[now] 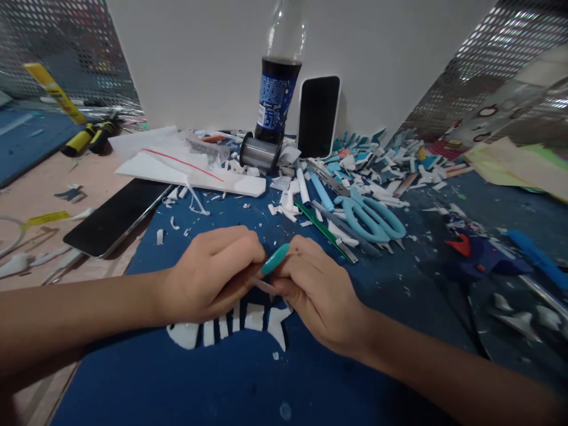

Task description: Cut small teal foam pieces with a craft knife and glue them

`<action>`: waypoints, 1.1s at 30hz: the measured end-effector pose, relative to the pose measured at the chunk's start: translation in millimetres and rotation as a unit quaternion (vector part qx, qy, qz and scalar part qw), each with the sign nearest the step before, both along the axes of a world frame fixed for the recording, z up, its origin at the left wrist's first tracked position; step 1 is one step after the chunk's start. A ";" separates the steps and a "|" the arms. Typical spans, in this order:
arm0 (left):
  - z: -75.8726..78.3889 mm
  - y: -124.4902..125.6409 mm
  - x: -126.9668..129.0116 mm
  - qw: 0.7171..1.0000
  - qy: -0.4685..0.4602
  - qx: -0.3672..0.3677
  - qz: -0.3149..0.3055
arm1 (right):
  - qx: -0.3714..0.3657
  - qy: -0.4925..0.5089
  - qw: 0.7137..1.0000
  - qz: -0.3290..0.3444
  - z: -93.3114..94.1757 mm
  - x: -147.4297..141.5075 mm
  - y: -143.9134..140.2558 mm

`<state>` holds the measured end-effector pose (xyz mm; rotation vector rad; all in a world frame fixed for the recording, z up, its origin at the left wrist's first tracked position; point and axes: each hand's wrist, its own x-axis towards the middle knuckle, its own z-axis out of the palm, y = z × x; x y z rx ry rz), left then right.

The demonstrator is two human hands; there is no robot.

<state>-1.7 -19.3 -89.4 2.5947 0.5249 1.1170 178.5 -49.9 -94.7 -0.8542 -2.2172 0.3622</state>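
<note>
Both of my hands are closed and meet over the blue mat (186, 390). Between them is a small teal piece (276, 259) with a pale edge strip below it; its exact kind is not clear. My left hand (217, 272) has its fingers wrapped around the left end of the piece. The right end is pinched by my right hand (317, 290), whose fingertips partly cover it. Just under the hands lie white cut pieces (254, 318) in a row shaped like a fish, with a rounded head piece (184, 335) and a forked tail piece (278, 325).
Behind the hands are blue scissors (370, 216), a green cutter (326, 231), a wire spool (260, 152), a dark drink bottle (276, 97) and many scraps (368, 171). Phones stand at the back (318, 115) and lie left (119, 216). A glue gun (483, 254) lies right.
</note>
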 end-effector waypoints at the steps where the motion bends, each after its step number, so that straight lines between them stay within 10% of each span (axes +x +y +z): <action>1: 1.3 -0.1 -0.5 1.000 0.002 -0.006 0.003 | 0.004 0.009 1.000 -0.001 0.2 0.0 -0.4; 6: 10.9 9.8 -10.1 0.987 0.044 0.016 0.151 | -0.039 0.088 0.994 -0.049 2.5 2.6 -1.1; 11: 18.7 22.7 -15.9 0.890 0.276 0.124 0.340 | -0.117 0.149 0.977 -0.095 2.0 4.6 2.6; 15: 14.8 19.3 -14.3 0.839 0.418 0.130 0.324 | -0.134 0.163 0.972 -0.106 2.0 4.9 4.3; 33: 14.0 39.2 -21.9 0.873 0.460 0.080 0.144 | -0.122 0.163 0.974 -0.103 3.6 4.3 3.4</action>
